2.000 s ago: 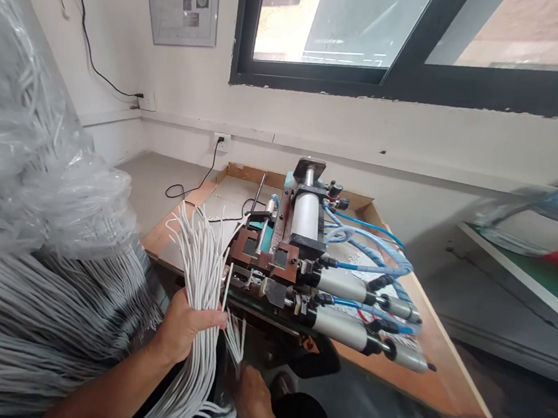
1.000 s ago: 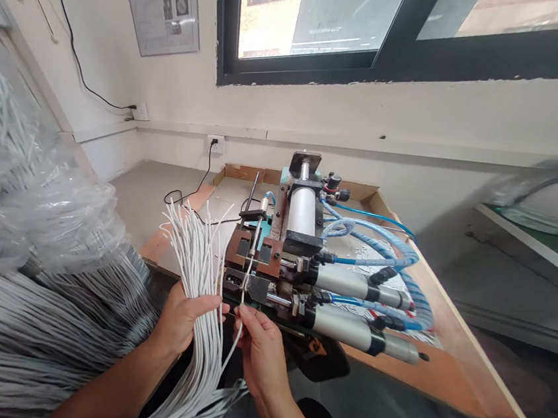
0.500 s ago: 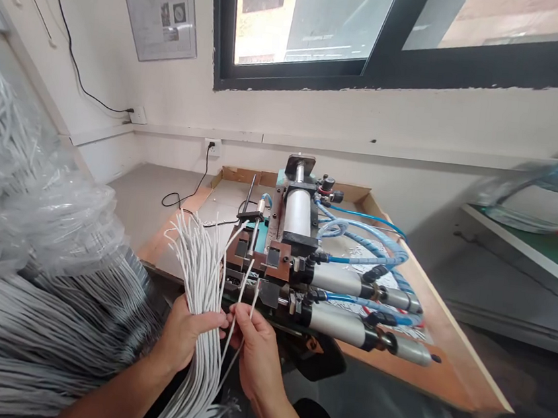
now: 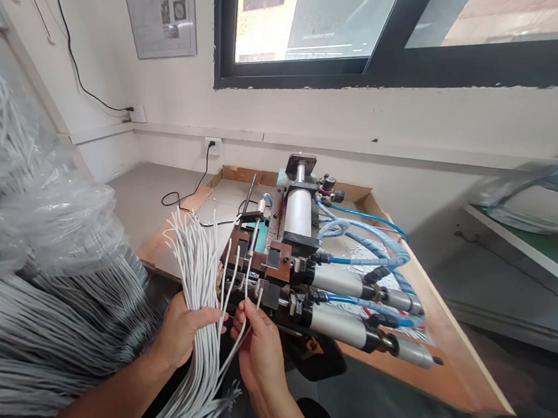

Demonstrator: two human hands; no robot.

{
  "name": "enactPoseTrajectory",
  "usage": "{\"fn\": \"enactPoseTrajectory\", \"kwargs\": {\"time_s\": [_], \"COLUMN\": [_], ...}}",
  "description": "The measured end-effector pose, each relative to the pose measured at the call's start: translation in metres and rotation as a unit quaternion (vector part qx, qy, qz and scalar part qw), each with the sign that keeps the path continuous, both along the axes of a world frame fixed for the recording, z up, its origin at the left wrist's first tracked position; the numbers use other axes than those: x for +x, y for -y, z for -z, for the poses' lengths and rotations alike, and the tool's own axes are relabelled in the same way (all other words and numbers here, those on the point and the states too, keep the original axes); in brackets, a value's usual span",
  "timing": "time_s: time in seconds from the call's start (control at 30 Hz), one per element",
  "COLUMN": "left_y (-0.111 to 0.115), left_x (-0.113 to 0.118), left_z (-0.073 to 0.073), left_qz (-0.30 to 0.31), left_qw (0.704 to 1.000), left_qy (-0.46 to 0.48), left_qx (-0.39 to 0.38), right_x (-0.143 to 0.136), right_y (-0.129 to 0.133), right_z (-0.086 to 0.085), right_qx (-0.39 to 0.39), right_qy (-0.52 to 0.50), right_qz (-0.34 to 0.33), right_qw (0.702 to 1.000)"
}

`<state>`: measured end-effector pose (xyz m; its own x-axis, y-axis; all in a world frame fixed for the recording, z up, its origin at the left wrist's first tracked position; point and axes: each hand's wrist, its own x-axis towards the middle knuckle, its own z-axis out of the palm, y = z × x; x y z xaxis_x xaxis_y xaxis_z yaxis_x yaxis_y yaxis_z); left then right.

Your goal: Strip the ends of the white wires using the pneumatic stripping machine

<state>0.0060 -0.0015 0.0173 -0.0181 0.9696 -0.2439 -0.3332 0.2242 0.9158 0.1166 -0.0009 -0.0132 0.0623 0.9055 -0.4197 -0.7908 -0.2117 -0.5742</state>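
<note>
My left hand (image 4: 185, 329) is closed around a thick bundle of white cables (image 4: 198, 264), their loose ends fanning out above the thumb. Just to its right, my right hand (image 4: 260, 347) pinches a single white cable (image 4: 248, 275) between thumb and fingertips, its tip pointing up at the machine. Another cable runs through the right hand, with a reddish tip beside the forefinger. Directly beyond both hands stands a pneumatic machine (image 4: 278, 262) with brown clamp blocks and silver cylinders. The lower fingers of the left hand are hidden behind the bundle.
A large heap of grey cables (image 4: 37, 330), partly wrapped in clear plastic (image 4: 35, 203), fills the left side. Blue air hoses (image 4: 375, 246) curl right of the machine inside a wood-edged tray (image 4: 467, 362). At the far right, a shelf (image 4: 528, 252) holds a large clear bottle.
My right hand has shifted its pinch to a cable whose tip now reaches the machine's clamp area. One cable has moved left toward the bundle. The left hand keeps its hold.
</note>
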Motion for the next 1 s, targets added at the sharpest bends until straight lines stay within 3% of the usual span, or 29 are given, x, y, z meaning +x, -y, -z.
{"fn": "enactPoseTrajectory", "kwargs": {"time_s": [0.2,0.4,0.6,1.0], "left_y": [-0.001,0.001,0.001,0.000], "left_x": [0.000,0.002,-0.001,-0.003], "left_z": [0.001,0.003,0.007,0.006], "left_qz": [0.012,0.042,0.016,0.013], "left_qw": [1.000,0.998,0.997,0.999], "left_qy": [0.005,0.021,-0.031,-0.038], "left_qx": [0.018,0.051,0.062,0.030], "right_x": [-0.004,-0.008,-0.007,-0.003], "right_y": [-0.001,0.003,0.011,0.002], "right_z": [-0.001,-0.004,0.002,-0.003], "right_qx": [0.003,0.061,0.063,0.016], "right_qy": [-0.018,0.015,0.132,0.078], "right_qz": [-0.013,-0.097,-0.015,-0.016], "right_qw": [1.000,0.993,0.989,0.997]}}
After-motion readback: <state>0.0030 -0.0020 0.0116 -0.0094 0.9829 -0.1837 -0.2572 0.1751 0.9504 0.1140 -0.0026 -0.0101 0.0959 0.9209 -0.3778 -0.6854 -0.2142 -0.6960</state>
